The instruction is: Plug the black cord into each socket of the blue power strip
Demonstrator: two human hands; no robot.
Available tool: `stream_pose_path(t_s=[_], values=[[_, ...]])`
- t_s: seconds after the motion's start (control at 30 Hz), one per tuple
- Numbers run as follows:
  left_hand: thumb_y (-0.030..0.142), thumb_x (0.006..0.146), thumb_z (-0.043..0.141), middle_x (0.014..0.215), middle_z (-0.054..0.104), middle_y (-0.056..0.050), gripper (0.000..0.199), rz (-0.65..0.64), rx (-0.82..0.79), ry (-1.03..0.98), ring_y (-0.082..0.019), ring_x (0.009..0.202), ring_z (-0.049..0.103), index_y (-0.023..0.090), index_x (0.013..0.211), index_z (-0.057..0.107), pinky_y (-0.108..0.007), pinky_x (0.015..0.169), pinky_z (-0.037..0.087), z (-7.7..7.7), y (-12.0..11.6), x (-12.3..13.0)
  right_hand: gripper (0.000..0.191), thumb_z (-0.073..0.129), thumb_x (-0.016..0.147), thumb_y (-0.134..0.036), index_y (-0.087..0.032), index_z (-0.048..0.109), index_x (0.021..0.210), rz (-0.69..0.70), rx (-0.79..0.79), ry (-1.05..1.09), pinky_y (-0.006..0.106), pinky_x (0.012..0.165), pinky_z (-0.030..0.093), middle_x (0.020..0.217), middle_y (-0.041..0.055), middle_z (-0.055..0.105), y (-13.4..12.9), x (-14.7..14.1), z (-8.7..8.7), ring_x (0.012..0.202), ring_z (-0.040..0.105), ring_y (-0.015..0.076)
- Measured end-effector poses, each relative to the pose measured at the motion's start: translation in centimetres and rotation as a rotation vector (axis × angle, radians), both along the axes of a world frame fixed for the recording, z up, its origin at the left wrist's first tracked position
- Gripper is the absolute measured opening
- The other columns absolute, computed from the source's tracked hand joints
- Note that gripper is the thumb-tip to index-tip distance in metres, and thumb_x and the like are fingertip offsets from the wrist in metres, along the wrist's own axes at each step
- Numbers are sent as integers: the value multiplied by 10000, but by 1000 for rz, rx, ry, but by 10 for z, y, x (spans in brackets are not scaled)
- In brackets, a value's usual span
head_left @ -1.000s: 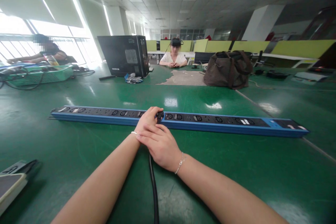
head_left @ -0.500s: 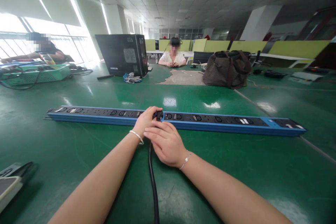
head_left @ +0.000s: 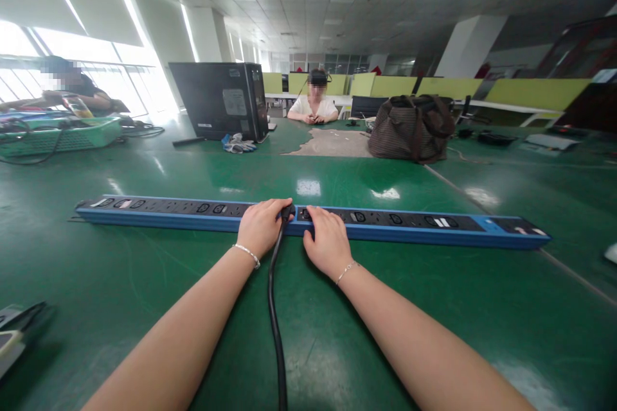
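Observation:
A long blue and black power strip [head_left: 409,234] lies crosswise on the green table in front of me. My left hand [head_left: 260,228] bends over its middle, thumb and fingers closed on the black plug [head_left: 288,212] at the strip's top face. From that plug a thick black cable [head_left: 274,308] hangs down and runs toward me. Just right of the plug, my right hand [head_left: 330,244] grips the strip, fingertips over its top and thumb against the near side. My hands cover some of the sockets. How deep the plug sits cannot be seen.
Beyond the strip stand a black computer case [head_left: 216,103], grey-blue gloves [head_left: 238,143] and a brown bag [head_left: 409,128]. A green basket [head_left: 62,136] with cables is at far left. One person [head_left: 313,103] sits opposite, another [head_left: 72,87] at left. A pale device [head_left: 12,340] lies near left.
My right hand has moved off the cable and my left hand, going right and up onto the strip. My left hand stays at the plug. The view has shifted slightly.

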State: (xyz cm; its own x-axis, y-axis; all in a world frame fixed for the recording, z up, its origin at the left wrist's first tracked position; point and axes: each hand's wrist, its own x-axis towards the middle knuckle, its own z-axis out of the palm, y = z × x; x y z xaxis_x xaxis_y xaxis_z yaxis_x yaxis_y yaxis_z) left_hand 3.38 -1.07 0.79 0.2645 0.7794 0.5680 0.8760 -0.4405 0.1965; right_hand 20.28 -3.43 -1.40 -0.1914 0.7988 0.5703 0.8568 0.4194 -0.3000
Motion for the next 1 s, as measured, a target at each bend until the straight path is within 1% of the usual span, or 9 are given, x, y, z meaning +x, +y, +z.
stream_pose_path(t_s=[0.2,0.3,0.37,0.47,0.57,0.67,0.73,0.9,1.0], values=[[301,858,491,1072,685,-26,305,-1,-36,8,-199,985,621,251,1147,574,-345,873,448,1,-2,0,504,474,828,-232,-133,465,1323,19,-16,-8,400,1043,297,1296,100,556,-4,-1,6,1216,458,226],[233,853,463,1078,678,-37,318,-28,-52,11,-201,993,616,240,1155,562,-362,899,444,-1,-2,-2,531,446,876,-286,-209,372,1396,122,12,-38,399,1046,301,1414,64,442,-5,-6,12,1272,408,205],[214,853,439,1101,666,-59,323,-52,-56,-20,-202,1021,608,220,1155,553,-366,916,444,-4,-1,-4,511,440,890,-304,-239,379,1393,200,27,-78,403,1051,302,1450,49,392,-4,-11,15,1306,370,201],[190,828,452,1143,651,-97,417,-55,-61,-91,-209,1073,594,176,1244,467,-373,938,447,-9,2,-6,447,467,881,-286,-236,469,1325,241,14,-93,405,1041,326,1418,44,440,-1,-19,19,1298,385,199],[159,781,484,1181,629,-143,542,-54,-44,-64,-231,1091,590,127,1310,371,-403,947,447,-15,4,-6,367,478,876,-250,-266,543,1238,218,12,-81,422,1025,348,1342,25,527,4,-24,23,1253,441,189],[151,785,460,1264,560,-205,515,-33,-21,23,-253,1181,528,61,1287,390,-408,992,410,-17,5,-5,327,486,871,-222,-272,582,1180,188,26,-88,435,1014,358,1287,30,572,8,-29,27,1175,511,185],[175,817,426,1270,553,-211,458,5,-39,60,-264,1221,492,38,1255,427,-405,1015,386,-17,3,-4,318,488,861,-195,-247,603,1154,173,34,-94,421,1002,376,1256,50,592,9,-32,27,1132,540,190],[217,843,407,1275,568,-157,386,31,-49,137,-268,1235,476,110,1203,494,-428,1034,355,-15,-3,-4,346,487,835,-157,-205,619,1151,183,71,-1,321,972,426,1239,63,597,13,-35,18,1115,547,174],[210,822,430,1276,566,-160,397,59,-43,169,-276,1237,472,122,1202,497,-438,1027,357,-15,-3,-3,377,484,828,-158,-209,599,1183,201,92,38,316,983,420,1262,48,583,16,-33,12,1134,534,173]])
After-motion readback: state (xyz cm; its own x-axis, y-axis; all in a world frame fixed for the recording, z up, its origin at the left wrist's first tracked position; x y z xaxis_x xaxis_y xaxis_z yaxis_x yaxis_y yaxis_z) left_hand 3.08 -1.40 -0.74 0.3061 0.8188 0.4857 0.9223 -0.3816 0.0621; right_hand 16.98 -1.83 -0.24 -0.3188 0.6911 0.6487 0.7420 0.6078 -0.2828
